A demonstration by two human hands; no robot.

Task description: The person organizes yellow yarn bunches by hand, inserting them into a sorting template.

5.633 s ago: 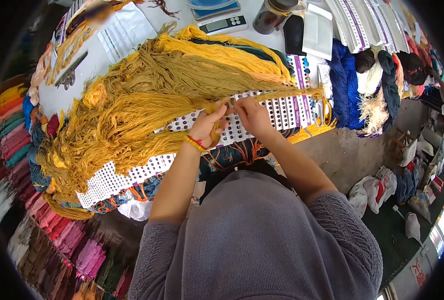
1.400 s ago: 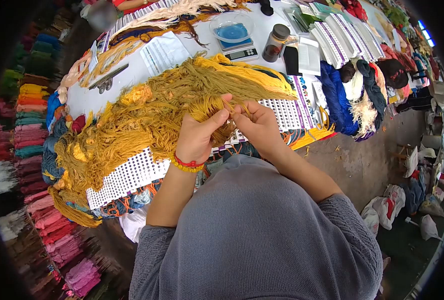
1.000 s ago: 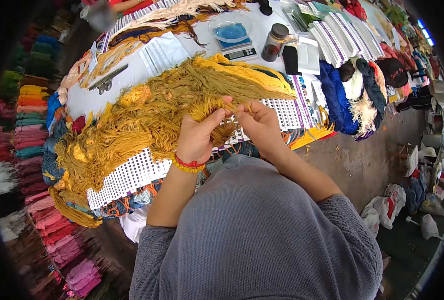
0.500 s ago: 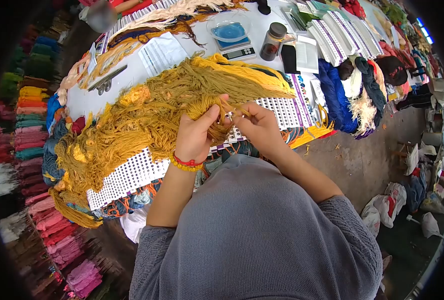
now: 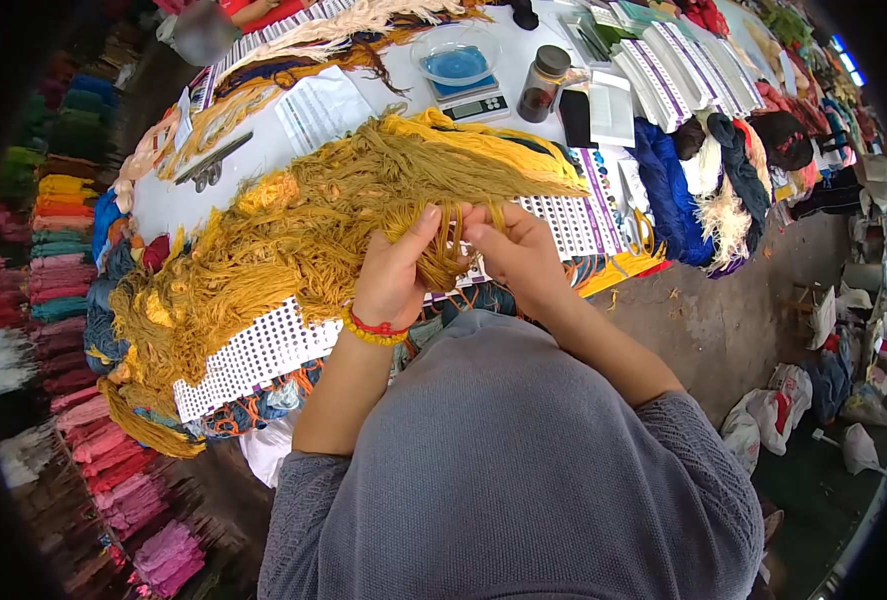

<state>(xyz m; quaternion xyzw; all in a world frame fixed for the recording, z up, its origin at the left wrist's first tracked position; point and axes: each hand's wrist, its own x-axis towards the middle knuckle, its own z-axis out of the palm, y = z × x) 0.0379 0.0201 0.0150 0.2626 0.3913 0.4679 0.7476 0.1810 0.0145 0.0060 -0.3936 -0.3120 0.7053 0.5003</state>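
White-topped and crowded with yarn, the desk (image 5: 176,207) runs right across the room in front of us. Nearest is the worker's loose grey knitted top (image 5: 504,450), with both bare forearms reaching forward past it. Now the left hand (image 5: 394,272), a red band and a yellow beaded bracelet at its wrist, is partly closed, cupping a looped bundle of mustard-yellow yarn (image 5: 444,265), thumb pointing up. And the right hand (image 5: 521,255) has its fingers curled in, thumb and fingertips pinching strands right beside the left fingertips. So the bundle sits between the two hands, over the front edge of the desk.

Under and behind them spreads a big tangled heap of olive and gold yarn (image 5: 254,245), lying over white cards with rows of dark dots (image 5: 254,360). Off to the right are yellow-handled scissors (image 5: 648,230), then deep blue skeins (image 5: 667,185) hanging at the edge. Further back there's a digital scale (image 5: 479,107) with a clear plastic bowl (image 5: 455,60) on it, and just beside it a dark-lidded jar (image 5: 543,88). Over on the left, a printed paper sheet (image 5: 321,110) lies beyond the heap, and at the far side I can see a co-worker's red-clad arm (image 5: 279,10).
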